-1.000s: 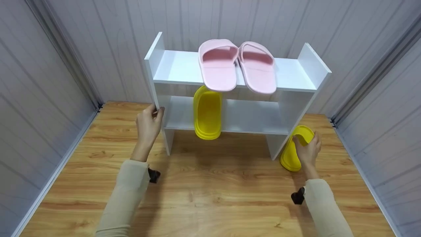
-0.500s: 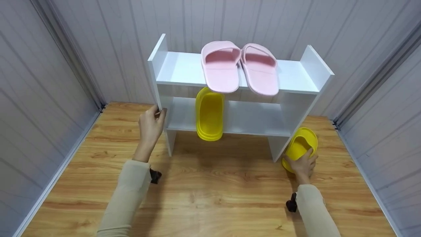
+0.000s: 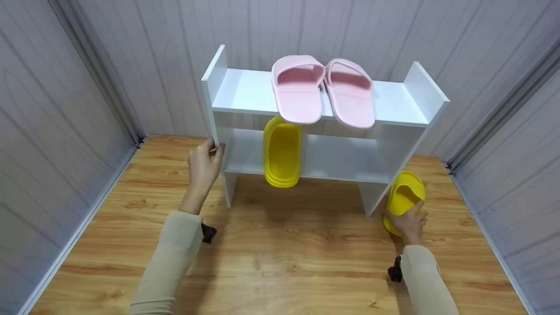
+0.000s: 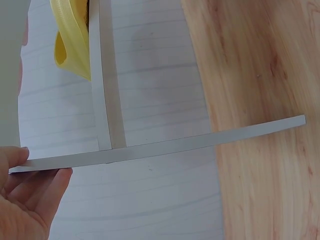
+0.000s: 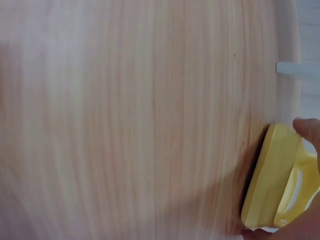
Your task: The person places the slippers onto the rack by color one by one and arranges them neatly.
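My left hand [image 3: 203, 164] pinches the left side panel of a white shoe rack [image 3: 341, 155]. In the left wrist view, thumb and fingers lie on either face of the panel [image 4: 175, 145]. On the floor side right of the rack, my right hand [image 3: 410, 223] grips a yellow slipper [image 3: 409, 181] by its near, heel end, toe toward the wall. The right wrist view shows that slipper's sole edge [image 5: 275, 180] close over the floor, with fingers at both sides. Another yellow slipper [image 3: 282, 153] sits on the rack's lower shelf, its toe part hidden under the top shelf.
On the top shelf, a left pink slipper [image 3: 299, 103] and a right pink slipper [image 3: 352, 100] stand side by side, heels over the front edge. Panelled walls [image 3: 65, 131] enclose the rack at back, left and right. Wood floor [image 3: 280, 262] stretches in front.
My right hand has shifted from the slipper's strap side down to its heel end, and the slipper has moved slightly right, away from the rack. My left hand keeps its hold on the panel.
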The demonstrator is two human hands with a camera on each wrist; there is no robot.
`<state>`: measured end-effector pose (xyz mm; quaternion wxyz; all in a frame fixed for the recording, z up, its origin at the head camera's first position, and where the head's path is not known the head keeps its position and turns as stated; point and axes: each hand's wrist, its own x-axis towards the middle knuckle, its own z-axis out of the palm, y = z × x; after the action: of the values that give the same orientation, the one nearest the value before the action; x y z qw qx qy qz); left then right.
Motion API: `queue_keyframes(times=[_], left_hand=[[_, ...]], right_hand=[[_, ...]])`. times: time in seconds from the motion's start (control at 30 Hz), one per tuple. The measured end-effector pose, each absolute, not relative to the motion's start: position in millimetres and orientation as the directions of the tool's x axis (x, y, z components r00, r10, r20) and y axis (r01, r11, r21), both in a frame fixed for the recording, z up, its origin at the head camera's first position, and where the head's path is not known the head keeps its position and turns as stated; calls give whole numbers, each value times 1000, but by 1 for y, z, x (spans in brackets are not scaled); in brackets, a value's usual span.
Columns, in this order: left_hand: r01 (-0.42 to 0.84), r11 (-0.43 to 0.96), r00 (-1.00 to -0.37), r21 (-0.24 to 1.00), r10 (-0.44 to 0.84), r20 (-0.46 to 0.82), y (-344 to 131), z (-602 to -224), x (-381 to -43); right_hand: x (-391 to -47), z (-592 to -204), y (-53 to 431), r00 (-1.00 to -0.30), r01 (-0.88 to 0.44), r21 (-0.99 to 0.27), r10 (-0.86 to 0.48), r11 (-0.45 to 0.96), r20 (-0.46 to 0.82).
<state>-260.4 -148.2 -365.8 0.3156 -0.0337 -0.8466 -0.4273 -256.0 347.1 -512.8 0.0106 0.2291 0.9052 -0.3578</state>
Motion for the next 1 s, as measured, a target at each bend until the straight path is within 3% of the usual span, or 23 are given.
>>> queue_keyframes(times=[0.37, 0.63, 1.0], left_hand=[[313, 647, -796, 695, -221, 564, -148, -365, -260], [322, 638, -795, 699, -219, 566, -148, -366, -262], [349, 628, -797, 695, -190, 573, -148, -365, -261]], right_hand=[[-256, -507, 360, -866, 496, -625, 400, 603, -301], [-255, -508, 363, -853, 516, -601, 431, 611, -294], [-250, -503, 375, -878, 478, -563, 376, 674, -295]])
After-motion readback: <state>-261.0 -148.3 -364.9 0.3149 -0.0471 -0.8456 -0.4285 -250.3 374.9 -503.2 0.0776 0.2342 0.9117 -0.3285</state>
